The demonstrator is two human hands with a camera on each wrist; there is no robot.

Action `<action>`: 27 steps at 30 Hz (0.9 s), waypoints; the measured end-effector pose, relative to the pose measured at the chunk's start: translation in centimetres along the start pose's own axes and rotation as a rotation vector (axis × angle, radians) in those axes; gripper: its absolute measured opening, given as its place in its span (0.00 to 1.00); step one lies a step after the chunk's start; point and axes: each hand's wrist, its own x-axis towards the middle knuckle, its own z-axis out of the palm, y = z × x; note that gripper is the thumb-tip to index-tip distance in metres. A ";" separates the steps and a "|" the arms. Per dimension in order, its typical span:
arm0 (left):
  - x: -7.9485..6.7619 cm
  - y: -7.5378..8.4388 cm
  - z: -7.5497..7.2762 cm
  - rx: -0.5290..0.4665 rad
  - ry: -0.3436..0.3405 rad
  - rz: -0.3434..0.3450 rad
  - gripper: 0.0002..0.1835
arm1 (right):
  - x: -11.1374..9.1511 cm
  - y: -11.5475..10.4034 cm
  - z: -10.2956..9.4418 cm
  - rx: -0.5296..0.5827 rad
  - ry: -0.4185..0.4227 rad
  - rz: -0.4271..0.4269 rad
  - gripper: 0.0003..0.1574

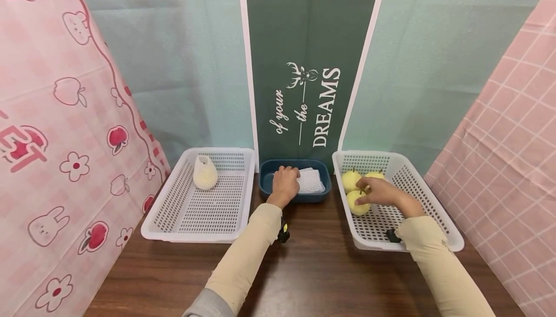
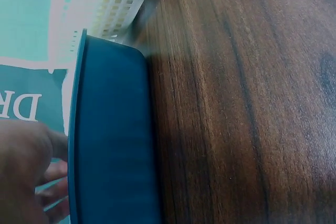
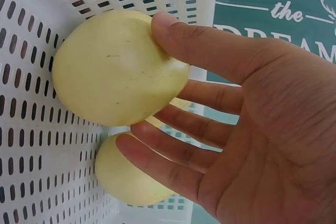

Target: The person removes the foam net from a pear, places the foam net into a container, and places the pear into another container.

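Note:
Pale yellow pears (image 1: 351, 180) sit together in the left part of the right-hand white basket. My right hand (image 1: 382, 192) grips the nearest pear (image 3: 113, 72), thumb on one side and fingers round the other. Another pear (image 3: 131, 174) shows beyond its fingertips in the right wrist view. My left hand (image 1: 285, 184) reaches into a dark blue basin (image 1: 268, 165), fingers bent down at the left edge of folded white foam nets (image 1: 310, 181). The basin wall (image 2: 115, 140) hides its fingertips in the left wrist view; I cannot tell whether they pinch a net.
At left, a second white basket (image 1: 195, 232) holds a pear in a foam net (image 1: 205, 173). Both baskets and the basin stand on a dark wooden table (image 1: 312, 268). A green cloth (image 1: 304, 18) hangs behind, with pink cloths at both sides.

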 end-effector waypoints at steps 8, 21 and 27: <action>-0.5 -0.1 0.0 -0.077 -0.195 0.069 0.16 | -0.1 -0.4 -0.3 0.018 0.012 -0.015 0.40; -1.3 0.1 -0.8 -0.122 -0.322 0.056 0.22 | -0.6 -1.4 -0.9 0.013 0.064 -0.072 0.36; -1.6 0.0 -1.2 -0.148 -0.274 0.071 0.19 | -0.7 -1.8 -1.1 0.005 0.098 -0.097 0.33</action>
